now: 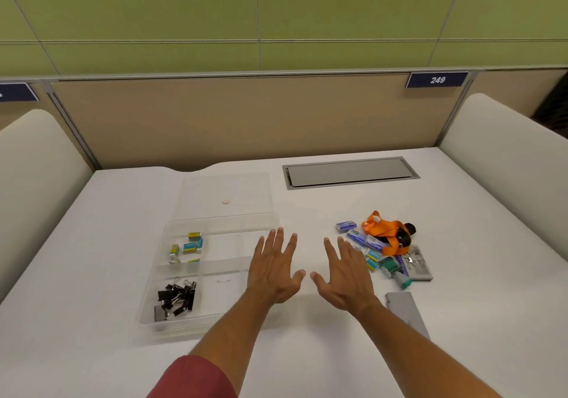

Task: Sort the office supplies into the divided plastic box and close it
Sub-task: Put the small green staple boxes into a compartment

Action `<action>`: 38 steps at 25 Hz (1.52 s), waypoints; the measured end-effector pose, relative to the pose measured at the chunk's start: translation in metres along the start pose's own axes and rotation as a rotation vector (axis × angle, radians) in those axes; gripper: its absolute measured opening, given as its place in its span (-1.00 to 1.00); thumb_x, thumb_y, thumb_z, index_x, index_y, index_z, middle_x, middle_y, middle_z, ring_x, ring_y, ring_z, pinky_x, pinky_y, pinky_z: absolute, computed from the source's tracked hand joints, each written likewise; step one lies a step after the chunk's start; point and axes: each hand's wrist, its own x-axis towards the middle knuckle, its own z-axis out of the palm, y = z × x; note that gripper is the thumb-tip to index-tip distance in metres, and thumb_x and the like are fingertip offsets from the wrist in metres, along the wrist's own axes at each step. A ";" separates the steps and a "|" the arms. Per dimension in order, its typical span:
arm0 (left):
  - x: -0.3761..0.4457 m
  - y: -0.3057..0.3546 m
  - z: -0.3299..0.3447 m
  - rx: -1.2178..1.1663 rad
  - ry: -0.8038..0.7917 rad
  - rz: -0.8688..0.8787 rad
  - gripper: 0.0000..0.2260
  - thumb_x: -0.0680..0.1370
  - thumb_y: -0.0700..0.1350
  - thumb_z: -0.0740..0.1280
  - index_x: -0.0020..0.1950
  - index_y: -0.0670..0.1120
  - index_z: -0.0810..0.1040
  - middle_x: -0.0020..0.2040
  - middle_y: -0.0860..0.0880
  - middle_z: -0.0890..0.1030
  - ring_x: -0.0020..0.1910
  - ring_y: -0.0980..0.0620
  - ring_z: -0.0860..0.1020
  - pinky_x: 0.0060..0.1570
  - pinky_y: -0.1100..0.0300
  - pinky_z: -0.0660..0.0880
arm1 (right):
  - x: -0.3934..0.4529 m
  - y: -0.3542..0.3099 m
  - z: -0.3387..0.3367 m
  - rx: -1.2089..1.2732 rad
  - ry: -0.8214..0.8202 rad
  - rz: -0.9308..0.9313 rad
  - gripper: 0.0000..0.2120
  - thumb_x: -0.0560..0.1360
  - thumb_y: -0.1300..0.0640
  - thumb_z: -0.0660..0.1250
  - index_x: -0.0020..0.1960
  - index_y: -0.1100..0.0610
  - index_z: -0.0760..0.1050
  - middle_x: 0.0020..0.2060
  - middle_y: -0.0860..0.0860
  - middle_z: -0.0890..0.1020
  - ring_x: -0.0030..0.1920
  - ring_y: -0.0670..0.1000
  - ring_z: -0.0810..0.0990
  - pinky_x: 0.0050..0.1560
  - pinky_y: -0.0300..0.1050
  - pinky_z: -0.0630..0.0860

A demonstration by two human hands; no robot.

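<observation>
Table, smooth and white, carries a clear divided plastic box at nine o'clock, its lid lying flat beyond. Both grips are released: left hand and right hand spread flat, holding nothing. Black binder clips fill the box's near compartment, small staple boxes the far one. Loose supplies sit at three o'clock.
</observation>
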 end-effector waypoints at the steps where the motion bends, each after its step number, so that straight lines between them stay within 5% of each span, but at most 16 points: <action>1: 0.002 0.012 0.002 0.006 -0.010 0.003 -0.29 0.55 0.31 0.03 0.56 0.08 -0.22 0.58 -0.08 -0.23 0.56 -0.09 -0.24 0.45 -0.04 -0.34 | -0.001 0.011 -0.001 0.001 -0.002 0.008 -0.15 0.39 -0.42 -0.11 0.55 -0.05 -0.21 0.56 0.11 -0.11 0.55 0.15 -0.09 0.51 0.16 -0.10; 15: 0.035 0.127 0.045 0.002 -0.132 0.020 -0.28 0.56 0.29 0.07 0.57 0.05 -0.20 0.58 -0.08 -0.21 0.56 -0.09 -0.22 0.48 -0.02 -0.26 | 0.006 0.140 -0.006 0.023 -0.021 -0.024 -0.18 0.42 -0.31 0.12 0.55 0.02 -0.03 0.55 0.07 0.06 0.54 0.12 0.01 0.52 0.13 0.02; 28: 0.074 0.184 0.070 -0.220 -0.186 -0.040 -0.51 0.60 0.10 0.20 0.50 -0.03 0.25 0.52 -0.06 0.24 0.49 -0.07 0.18 0.42 0.07 0.28 | 0.027 0.166 -0.018 0.098 0.018 -0.127 -0.21 0.29 -0.10 0.28 0.48 0.05 0.22 0.35 0.04 0.40 0.33 0.07 0.36 0.36 -0.02 0.29; 38: 0.071 0.169 0.063 -0.173 -0.187 -0.027 -0.51 0.52 0.13 0.30 0.39 -0.03 0.37 0.32 -0.05 0.47 0.26 0.00 0.41 0.23 0.13 0.43 | 0.051 0.149 -0.013 -0.066 -0.015 -0.139 -0.58 0.46 0.03 0.22 0.31 0.01 0.42 0.21 0.02 0.51 0.23 0.07 0.39 0.21 0.03 0.33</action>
